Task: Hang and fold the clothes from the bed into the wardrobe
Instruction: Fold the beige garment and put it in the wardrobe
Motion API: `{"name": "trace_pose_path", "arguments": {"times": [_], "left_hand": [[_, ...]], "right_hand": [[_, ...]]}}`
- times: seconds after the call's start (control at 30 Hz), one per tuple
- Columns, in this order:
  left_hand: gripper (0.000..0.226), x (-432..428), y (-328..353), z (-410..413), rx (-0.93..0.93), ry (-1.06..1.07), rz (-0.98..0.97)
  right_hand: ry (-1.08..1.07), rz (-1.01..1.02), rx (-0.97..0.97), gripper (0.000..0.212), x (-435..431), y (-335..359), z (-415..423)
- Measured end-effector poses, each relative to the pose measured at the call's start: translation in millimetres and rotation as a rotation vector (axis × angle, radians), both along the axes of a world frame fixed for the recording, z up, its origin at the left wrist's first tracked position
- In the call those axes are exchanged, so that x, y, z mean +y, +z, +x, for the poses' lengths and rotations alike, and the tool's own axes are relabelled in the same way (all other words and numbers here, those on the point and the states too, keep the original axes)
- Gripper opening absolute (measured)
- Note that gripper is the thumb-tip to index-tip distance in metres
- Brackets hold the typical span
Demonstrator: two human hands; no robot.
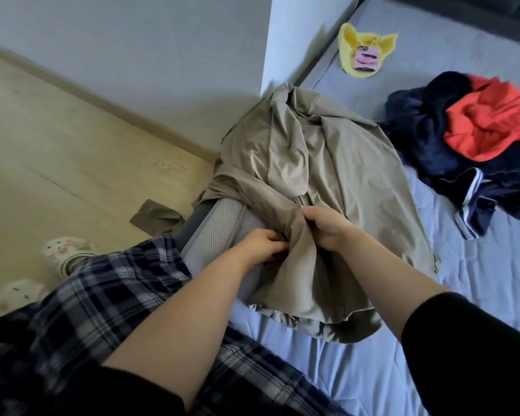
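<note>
A khaki garment [321, 175] lies spread over the near corner of the bed [478, 265], one edge hanging off the mattress side. Both hands meet at a bunched fold near its middle. The left hand [263, 246] pinches the fold from the mattress-edge side, its fingers [275, 237] curled into the cloth. The right hand [327, 229] grips the same fold from the other side, its fingers [308, 211] pressed together over it. A pile of dark and orange clothes [475, 139] lies further across the bed.

Bare sheet [478, 295] right of coat [327, 163]; clothes pile [478, 139] beyond.
</note>
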State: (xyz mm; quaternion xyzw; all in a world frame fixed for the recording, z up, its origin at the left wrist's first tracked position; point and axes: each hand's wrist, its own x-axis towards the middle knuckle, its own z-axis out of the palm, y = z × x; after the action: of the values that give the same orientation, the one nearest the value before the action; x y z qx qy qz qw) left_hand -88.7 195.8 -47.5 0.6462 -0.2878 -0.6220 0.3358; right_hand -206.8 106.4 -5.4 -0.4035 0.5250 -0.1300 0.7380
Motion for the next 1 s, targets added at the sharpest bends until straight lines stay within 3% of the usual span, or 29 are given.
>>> {"name": "trace_pose_path", "arguments": {"times": [0.1,0.27,0.37,0.5,0.6,0.7,0.8,0.83,0.9,1.0], "left_hand": [[0.012,5,5,-10,-0.058,0.079,0.039],[0.024,31,20,40,0.506,0.479,0.025],[0.029,60,16,86,0.552,0.433,0.104],[0.039,84,4,81,0.121,-0.208,0.629],[0.038,75,9,68,-0.164,-0.367,0.701],[0.024,55,17,52,-0.766,-0.243,0.459],[0.023,36,25,26,-1.358,-0.107,0.005],[0.027,30,27,16,-1.437,-0.144,-0.18],[0.038,19,27,-7,-1.394,-0.323,-0.454],[0.052,6,17,-48,-1.167,-0.557,-0.482]], "right_hand": [[-0.014,-0.048,0.0,0.034,1,1,2],[0.037,-0.647,0.544,0.035,-2,-8,5],[0.213,-0.804,0.676,0.028,4,-19,18],[0.448,-0.899,0.777,0.031,17,-31,25],[0.516,-1.064,0.799,0.027,18,-34,12],[0.34,-1.32,0.813,0.024,17,-32,-11],[0.029,-1.403,0.86,0.025,10,-30,-41],[-0.046,-1.377,0.893,0.028,4,-30,-52],[-0.069,-1.168,0.974,0.037,-8,-30,-73],[0.171,-0.74,1.045,0.049,-20,-30,-97]]}}
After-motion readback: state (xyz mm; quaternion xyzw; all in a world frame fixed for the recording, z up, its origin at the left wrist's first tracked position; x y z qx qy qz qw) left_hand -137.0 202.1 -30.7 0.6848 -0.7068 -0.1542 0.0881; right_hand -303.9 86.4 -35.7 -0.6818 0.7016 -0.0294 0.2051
